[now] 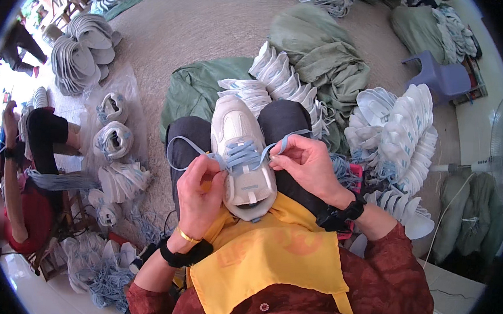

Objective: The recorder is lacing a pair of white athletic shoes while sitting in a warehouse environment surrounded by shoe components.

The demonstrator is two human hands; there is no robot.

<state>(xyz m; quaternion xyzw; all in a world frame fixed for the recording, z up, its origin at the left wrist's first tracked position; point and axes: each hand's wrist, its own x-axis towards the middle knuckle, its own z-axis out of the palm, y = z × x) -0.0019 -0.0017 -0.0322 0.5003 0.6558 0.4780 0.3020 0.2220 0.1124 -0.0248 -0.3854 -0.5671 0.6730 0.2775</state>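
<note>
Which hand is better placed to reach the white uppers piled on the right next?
Probably the right hand: it is nearer the white uppers, with the left hand across the shoe. Both are at the blue lace, so either might need freeing first.

Grey-brown floor (pixel 196 33), purple stool (pixel 438 77), pale wall (pixel 498 77)

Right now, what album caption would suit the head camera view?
Left hand and right hand hold the blue laces of a white shoe, pale shoe uppers stacked beyond.
</note>
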